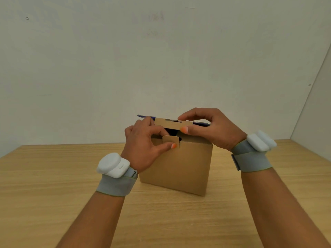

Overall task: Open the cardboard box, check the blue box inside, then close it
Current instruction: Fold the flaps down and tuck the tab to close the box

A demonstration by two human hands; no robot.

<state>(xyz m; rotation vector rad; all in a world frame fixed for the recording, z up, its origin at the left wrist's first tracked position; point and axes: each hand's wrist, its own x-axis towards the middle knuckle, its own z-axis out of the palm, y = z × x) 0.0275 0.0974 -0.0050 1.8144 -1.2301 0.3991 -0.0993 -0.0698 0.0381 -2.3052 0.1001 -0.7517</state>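
Observation:
A brown cardboard box [180, 169] stands upright on the wooden table [53, 185], right in front of me. Its top is partly open. My left hand [145, 149] pinches a small rounded cardboard tab [170, 139] at the box's front top edge. My right hand [209, 129] grips the lid flap [170, 123] between thumb and fingers, holding it roughly level above the opening. A thin blue edge [143, 116] shows along the lid's far side, to the left and right of the flap. The inside of the box is dark and mostly hidden.
A pale wall [161, 59] rises close behind the table, and a side wall [318, 108] closes in at the right. Both wrists carry grey straps with white devices [112, 165].

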